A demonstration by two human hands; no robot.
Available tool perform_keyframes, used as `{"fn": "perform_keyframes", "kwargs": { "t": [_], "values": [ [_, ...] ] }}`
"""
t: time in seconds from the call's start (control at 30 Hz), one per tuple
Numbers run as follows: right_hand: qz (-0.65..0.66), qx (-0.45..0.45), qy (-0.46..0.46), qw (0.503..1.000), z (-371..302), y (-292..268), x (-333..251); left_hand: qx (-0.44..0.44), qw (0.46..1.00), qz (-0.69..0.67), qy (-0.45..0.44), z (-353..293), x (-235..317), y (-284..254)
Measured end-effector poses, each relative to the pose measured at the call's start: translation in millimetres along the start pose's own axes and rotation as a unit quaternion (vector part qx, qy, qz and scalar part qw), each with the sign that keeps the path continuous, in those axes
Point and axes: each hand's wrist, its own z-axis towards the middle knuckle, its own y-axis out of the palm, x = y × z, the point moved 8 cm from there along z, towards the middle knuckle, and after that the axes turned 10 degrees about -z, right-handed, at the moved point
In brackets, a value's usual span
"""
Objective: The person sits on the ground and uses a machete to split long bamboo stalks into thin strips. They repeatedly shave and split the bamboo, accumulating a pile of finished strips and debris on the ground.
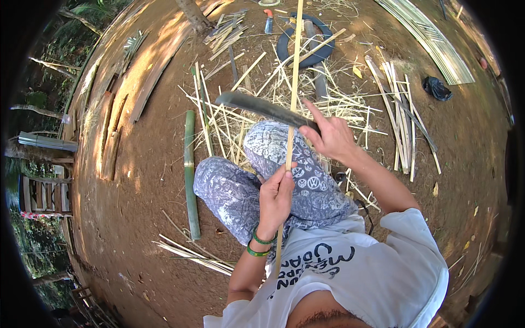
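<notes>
A long, thin bamboo strip [295, 71] runs lengthwise in front of me, from the top of the view down beside my shirt. My left hand [276, 191] is closed around its lower part, above my lap. In my right hand [332, 136] is a machete, its handle mostly hidden by the fingers and the index finger stretched out. The dark machete blade [254, 105] points left and crosses the strip above my knees. Whether the edge touches the strip I cannot tell.
Thin bamboo strips and shavings [350, 104] litter the ground ahead. A green bamboo pole [190, 175] lies left of my legs. Split strips [403, 117] and a black plastic bag [437, 88] lie right. Farther off are a black tyre [283, 46] and an orange-handled tool [268, 23].
</notes>
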Motion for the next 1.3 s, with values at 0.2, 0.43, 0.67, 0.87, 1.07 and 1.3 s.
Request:
{"fn": "perform_keyframes", "kwargs": {
  "t": [0.2, 0.43, 0.67, 0.87, 1.07, 1.3],
  "values": [
    [0.016, -0.085, -0.053, 0.995, -15, 19, -39, 0.013, 0.998, -0.056, -0.016, 14, -8, -15],
    [-0.034, -0.127, -0.098, 0.986, -17, 32, -60, 0.004, 0.984, -0.156, -0.083, 19, -17, -26],
    [-0.045, -0.104, -0.097, 0.989, -14, 32, -58, 0.000, 0.978, -0.181, -0.102, 10, -25, -31],
    [-0.024, -0.092, -0.095, 0.991, -14, 32, -48, -0.018, 0.983, -0.145, -0.108, 8, -25, -27],
    [0.008, -0.079, 0.047, 0.996, -1, 45, 10, -0.030, 0.981, -0.109, -0.158, -46, -42, -36],
    [0.182, -0.015, 0.106, 0.977, -9, 30, 6, -0.022, 0.990, -0.108, -0.091, -18, -26, -36]
  ]
}}
